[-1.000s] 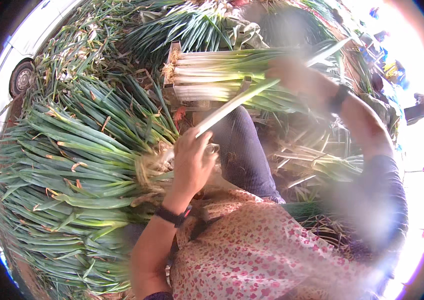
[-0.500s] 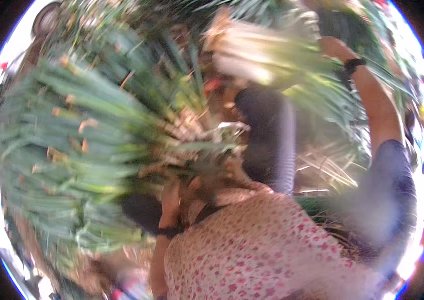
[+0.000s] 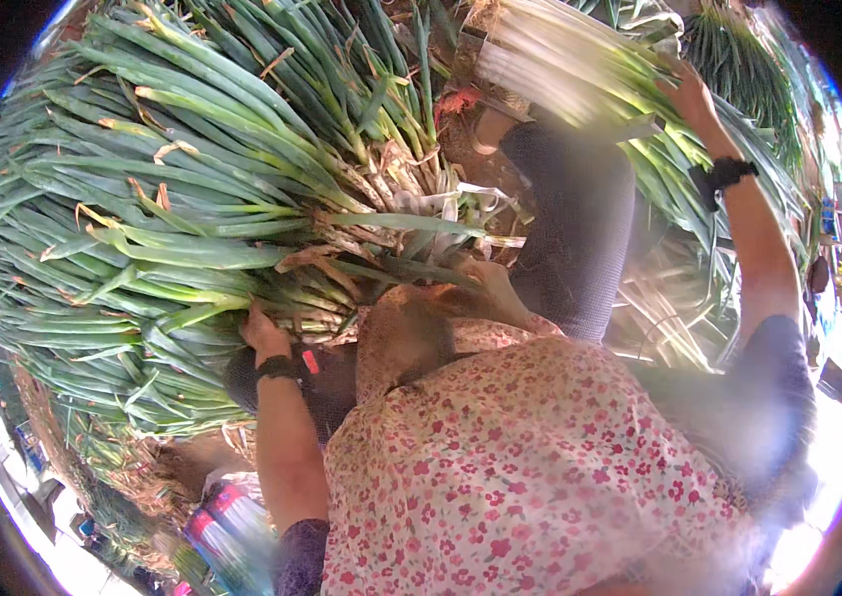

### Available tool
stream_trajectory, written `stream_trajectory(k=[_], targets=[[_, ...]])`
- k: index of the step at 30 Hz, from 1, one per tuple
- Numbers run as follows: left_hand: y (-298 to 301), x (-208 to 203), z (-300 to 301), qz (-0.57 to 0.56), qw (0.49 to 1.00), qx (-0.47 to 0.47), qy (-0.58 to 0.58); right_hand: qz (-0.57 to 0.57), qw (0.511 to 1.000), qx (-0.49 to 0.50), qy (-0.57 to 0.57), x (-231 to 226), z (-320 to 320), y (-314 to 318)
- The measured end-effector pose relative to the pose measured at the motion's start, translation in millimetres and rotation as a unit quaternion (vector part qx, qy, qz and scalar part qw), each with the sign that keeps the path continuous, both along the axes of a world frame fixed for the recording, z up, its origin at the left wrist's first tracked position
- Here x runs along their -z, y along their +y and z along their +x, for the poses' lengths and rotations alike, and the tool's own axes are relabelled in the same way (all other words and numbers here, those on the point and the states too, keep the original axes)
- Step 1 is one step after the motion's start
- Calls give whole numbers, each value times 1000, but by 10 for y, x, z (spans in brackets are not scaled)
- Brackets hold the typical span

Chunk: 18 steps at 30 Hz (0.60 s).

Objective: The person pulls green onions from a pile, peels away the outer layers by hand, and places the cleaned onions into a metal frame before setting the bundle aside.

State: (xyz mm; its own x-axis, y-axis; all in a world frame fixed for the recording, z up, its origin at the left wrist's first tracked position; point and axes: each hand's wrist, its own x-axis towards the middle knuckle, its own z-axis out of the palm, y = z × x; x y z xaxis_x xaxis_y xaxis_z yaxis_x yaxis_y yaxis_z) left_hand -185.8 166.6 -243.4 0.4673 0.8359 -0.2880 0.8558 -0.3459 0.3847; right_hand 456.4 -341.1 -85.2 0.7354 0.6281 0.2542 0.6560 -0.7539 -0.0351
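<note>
While roots (image 3: 482, 18) point upper-left, green onions (image 3: 570, 62) slant down rightward.

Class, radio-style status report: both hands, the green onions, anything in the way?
Left hand among leafy green onions, grip unclear. Right hand at leaf end of white-stalked green onions. Dark-trousered leg between the hands.

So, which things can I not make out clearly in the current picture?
In the head view:
Left grip: fingertips hidden among green leaves.
White-stemmed bundle: upper part cut off by top edge.
Right grip: fingertips blurred against the bundle.
Right sleeve: lower part veiled by haze.
</note>
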Motion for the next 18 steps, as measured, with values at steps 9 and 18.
stream_trajectory(k=[9,18], targets=[[-61,-427,118,60,980,191,-5,148,954,-22,261,-536,-1788,1123],[-563,-2335,1068,-243,730,-98,-631,141,774,-334,519,-450,-3446,2818]])
